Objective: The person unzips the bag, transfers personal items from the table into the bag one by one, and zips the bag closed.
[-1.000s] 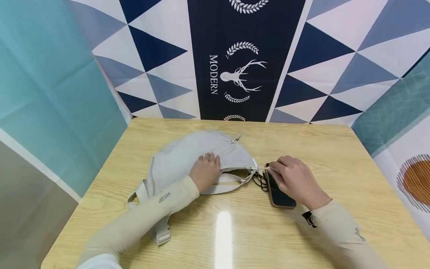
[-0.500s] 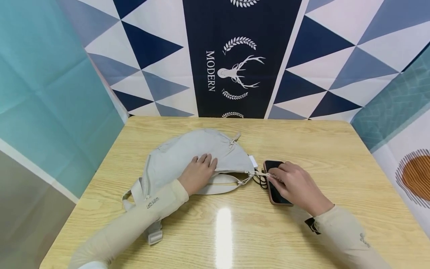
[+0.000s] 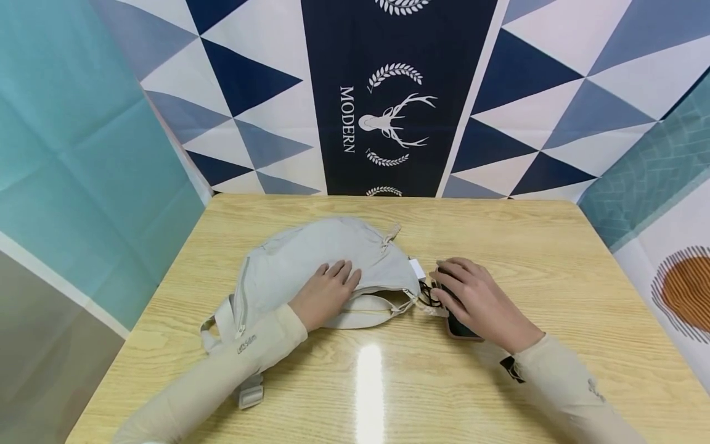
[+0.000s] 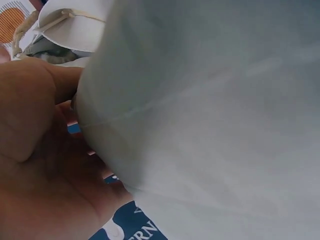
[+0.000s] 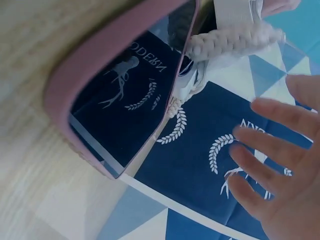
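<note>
A light grey backpack (image 3: 316, 246) lies on its side on the table in the head view. My left hand (image 3: 324, 297) rests on its near side, fingers spread over the fabric; the backpack (image 4: 215, 125) fills most of the left wrist view. My right hand (image 3: 482, 302) hovers over a dark-screened smartphone (image 3: 463, 331) in a pink-brown case. Its fingers hold nothing; the right wrist view shows them spread apart, away from the phone (image 5: 135, 85). A braided zip-pull cord (image 5: 230, 41) hangs loose beside the phone. The backpack's zip (image 3: 407, 291) shows a gap below it.
A thin black cable (image 3: 427, 296) lies coiled between backpack and phone. A white tag (image 3: 417, 269) sticks out at the backpack's right end. A strap buckle (image 3: 251, 394) lies near the left forearm. Patterned cloth (image 3: 388, 123) hangs behind the wooden table (image 3: 527, 234).
My right hand has let go of the braided zip-pull cord, and its fingers have spread over the phone. The cord has dropped slack. My left hand stays on the backpack.
</note>
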A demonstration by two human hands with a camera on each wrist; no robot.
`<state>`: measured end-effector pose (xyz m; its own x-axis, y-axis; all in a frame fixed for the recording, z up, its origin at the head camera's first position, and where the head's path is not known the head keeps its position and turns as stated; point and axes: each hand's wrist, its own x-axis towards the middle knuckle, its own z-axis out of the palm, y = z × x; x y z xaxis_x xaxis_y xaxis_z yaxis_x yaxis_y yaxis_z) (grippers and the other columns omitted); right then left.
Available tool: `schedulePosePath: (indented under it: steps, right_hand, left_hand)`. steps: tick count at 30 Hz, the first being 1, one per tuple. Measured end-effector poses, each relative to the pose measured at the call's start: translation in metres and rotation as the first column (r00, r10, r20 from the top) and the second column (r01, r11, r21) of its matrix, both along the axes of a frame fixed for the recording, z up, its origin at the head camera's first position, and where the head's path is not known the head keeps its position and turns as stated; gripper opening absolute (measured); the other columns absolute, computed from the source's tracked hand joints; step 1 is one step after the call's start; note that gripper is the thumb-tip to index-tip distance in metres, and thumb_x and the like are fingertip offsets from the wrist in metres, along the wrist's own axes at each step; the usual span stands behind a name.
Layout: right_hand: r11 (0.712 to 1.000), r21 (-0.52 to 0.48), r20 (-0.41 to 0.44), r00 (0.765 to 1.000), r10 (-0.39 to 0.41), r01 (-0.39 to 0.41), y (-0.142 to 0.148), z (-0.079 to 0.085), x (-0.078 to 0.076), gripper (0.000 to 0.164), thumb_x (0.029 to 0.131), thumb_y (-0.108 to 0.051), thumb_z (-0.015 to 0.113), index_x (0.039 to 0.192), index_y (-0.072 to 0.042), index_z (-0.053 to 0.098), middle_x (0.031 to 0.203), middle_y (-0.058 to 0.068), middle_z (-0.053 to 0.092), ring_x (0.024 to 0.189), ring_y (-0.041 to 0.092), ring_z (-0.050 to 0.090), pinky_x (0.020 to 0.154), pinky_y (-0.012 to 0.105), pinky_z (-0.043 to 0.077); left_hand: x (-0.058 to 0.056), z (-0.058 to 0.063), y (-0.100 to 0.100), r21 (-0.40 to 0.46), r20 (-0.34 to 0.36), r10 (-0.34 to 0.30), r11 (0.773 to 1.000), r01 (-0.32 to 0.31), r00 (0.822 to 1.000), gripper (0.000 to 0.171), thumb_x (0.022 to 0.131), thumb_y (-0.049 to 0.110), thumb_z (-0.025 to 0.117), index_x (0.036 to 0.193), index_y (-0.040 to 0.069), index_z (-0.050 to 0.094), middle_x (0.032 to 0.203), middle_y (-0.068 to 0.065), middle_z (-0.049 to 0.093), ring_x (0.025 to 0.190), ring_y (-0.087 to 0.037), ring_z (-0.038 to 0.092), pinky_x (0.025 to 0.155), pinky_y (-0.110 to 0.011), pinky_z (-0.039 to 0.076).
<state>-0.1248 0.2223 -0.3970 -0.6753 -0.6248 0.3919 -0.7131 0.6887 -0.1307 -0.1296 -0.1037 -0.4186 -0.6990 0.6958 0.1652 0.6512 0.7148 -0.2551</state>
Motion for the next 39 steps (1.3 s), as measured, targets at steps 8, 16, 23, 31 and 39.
schedulePosePath:
  steps: [8, 16, 23, 31, 39]
  right_hand:
    - [0.999, 0.050, -0.043, 0.999, 0.011, -0.009, -0.008, -0.001, -0.011, 0.045, 0.098, -0.031, 0.063, 0.136, -0.008, 0.060, 0.145, 0.022, 0.049, 0.139, 0.042, 0.036, 0.110, 0.060, 0.025]
    - [0.996, 0.086, 0.018, 0.999, 0.038, -0.040, -0.029, -0.008, -0.030, 0.042, 0.099, -0.029, 0.062, 0.132, -0.003, 0.062, 0.133, 0.021, 0.058, 0.128, 0.040, 0.048, 0.107, 0.057, 0.034]
    - [0.993, 0.099, 0.193, 0.980, 0.040, -0.060, -0.054, -0.016, -0.046, 0.031, 0.100, -0.032, 0.061, 0.112, -0.006, 0.072, 0.115, 0.014, 0.065, 0.115, 0.034, 0.053, 0.096, 0.056, 0.042]
    - [0.986, 0.164, 0.410, 0.911, -0.038, -0.033, -0.074, -0.016, -0.056, 0.029, 0.101, -0.036, 0.059, 0.109, -0.011, 0.072, 0.106, 0.008, 0.064, 0.101, 0.030, 0.053, 0.085, 0.054, 0.044]
    - [0.991, 0.084, 0.584, 0.811, 0.038, -0.107, -0.077, -0.015, -0.071, 0.022, 0.102, -0.025, 0.058, 0.100, -0.007, 0.070, 0.084, 0.006, 0.062, 0.074, 0.023, 0.055, 0.073, 0.043, 0.046]
  left_hand:
    - [0.012, 0.001, -0.008, 0.001, 0.036, -0.026, 1.000, 0.026, 0.999, 0.038, 0.102, 0.019, 0.058, 0.138, 0.006, 0.055, 0.138, -0.020, 0.056, 0.125, -0.032, 0.056, 0.095, -0.048, 0.050]
    - [0.018, 0.007, -0.033, 0.011, 0.161, -0.042, 0.999, 0.040, 0.986, 0.047, 0.099, 0.016, 0.063, 0.144, 0.009, 0.051, 0.147, -0.016, 0.049, 0.136, -0.031, 0.047, 0.105, -0.049, 0.043]
    - [0.016, 0.009, -0.043, 0.052, 0.241, -0.106, 0.994, 0.097, 0.965, 0.046, 0.098, 0.016, 0.065, 0.143, 0.015, 0.055, 0.147, -0.012, 0.051, 0.136, -0.032, 0.046, 0.107, -0.051, 0.040]
    - [0.013, 0.020, -0.052, 0.192, 0.449, -0.132, 0.980, 0.049, 0.884, 0.042, 0.099, 0.016, 0.064, 0.140, 0.014, 0.058, 0.146, -0.010, 0.053, 0.139, -0.033, 0.042, 0.112, -0.054, 0.033]
    - [-0.012, 0.044, -0.027, 0.343, 0.622, -0.105, 0.927, -0.150, 0.776, 0.045, 0.104, 0.035, 0.054, 0.141, 0.009, 0.055, 0.139, -0.005, 0.058, 0.130, -0.018, 0.052, 0.110, -0.034, 0.039]
